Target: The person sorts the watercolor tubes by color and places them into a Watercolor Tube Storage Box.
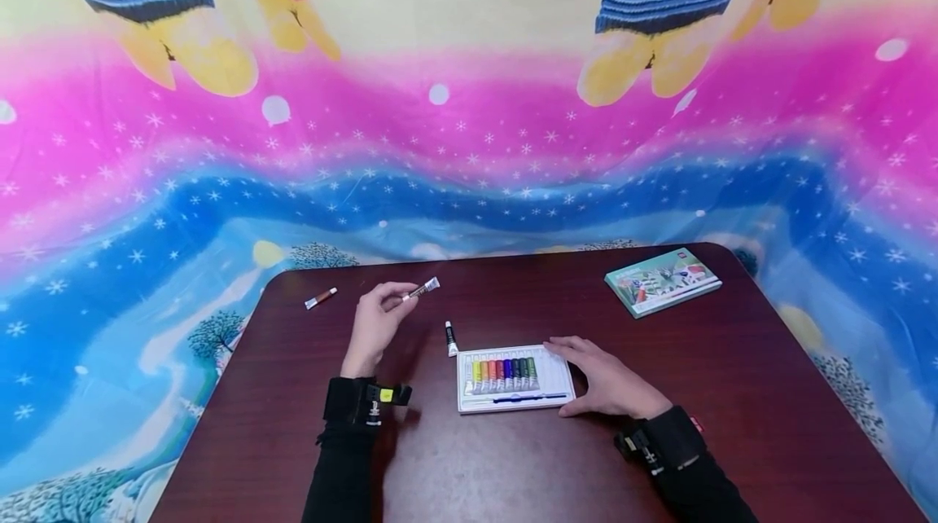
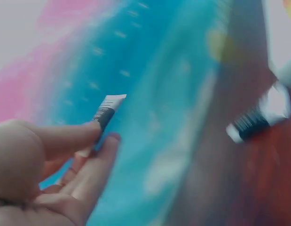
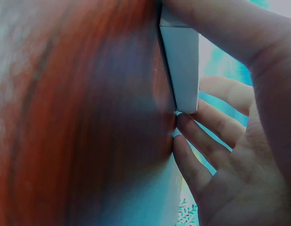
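Observation:
My left hand (image 1: 377,323) pinches a small paint tube (image 1: 422,288) between thumb and fingers, above the table. In the left wrist view the tube (image 2: 106,112) shows a dark label and a flat silvery end. My right hand (image 1: 608,380) holds the right end of a white paint tray (image 1: 560,376), thumb at the near corner and fingers at the far one. In the tray lies a row of several coloured tubes (image 1: 506,374), with a blue paintbrush (image 1: 529,398) along the front. A black paint tube (image 1: 450,338) lies by the tray's far left corner.
A brown paint tube (image 1: 321,298) lies near the left edge of the dark red-brown table (image 1: 469,474). Toward the back right rests a green illustrated box (image 1: 663,283). A colourful printed cloth (image 1: 469,124) hangs behind the table.

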`<state>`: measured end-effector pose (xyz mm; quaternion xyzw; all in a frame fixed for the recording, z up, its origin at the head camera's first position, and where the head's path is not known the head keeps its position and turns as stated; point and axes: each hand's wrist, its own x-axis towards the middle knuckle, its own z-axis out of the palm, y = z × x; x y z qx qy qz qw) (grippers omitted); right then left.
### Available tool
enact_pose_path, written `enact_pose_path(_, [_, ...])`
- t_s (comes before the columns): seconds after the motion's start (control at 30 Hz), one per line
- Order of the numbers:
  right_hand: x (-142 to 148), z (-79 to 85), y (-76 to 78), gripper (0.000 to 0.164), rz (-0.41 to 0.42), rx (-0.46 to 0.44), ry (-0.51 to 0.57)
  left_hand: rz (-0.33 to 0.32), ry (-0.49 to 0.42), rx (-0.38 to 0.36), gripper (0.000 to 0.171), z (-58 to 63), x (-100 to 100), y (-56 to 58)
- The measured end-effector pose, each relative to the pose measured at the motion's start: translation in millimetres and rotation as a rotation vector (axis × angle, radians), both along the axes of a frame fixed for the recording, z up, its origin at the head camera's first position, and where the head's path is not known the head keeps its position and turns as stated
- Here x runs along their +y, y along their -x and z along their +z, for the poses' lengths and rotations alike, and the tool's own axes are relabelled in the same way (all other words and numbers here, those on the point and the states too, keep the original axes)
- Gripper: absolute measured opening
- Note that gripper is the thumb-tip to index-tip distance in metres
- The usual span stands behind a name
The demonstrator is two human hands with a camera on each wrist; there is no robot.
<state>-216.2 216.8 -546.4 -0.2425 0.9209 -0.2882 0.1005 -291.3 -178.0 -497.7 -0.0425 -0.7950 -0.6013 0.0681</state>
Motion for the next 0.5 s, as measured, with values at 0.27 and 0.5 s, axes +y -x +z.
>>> enact_pose_path(0.27, [1, -1.8, -0.1, 0.104, 0.000, 0.007, -0.004, 0.008, -0.182, 0.175, 0.027, 28.5, 0, -10.0])
enact_pose_path(0.5, [0, -2.4, 0.8, 0.104, 0.003, 0.011, -0.001, -0.027, -0.389, 0.218, 0.037, 40.1, 4, -16.7])
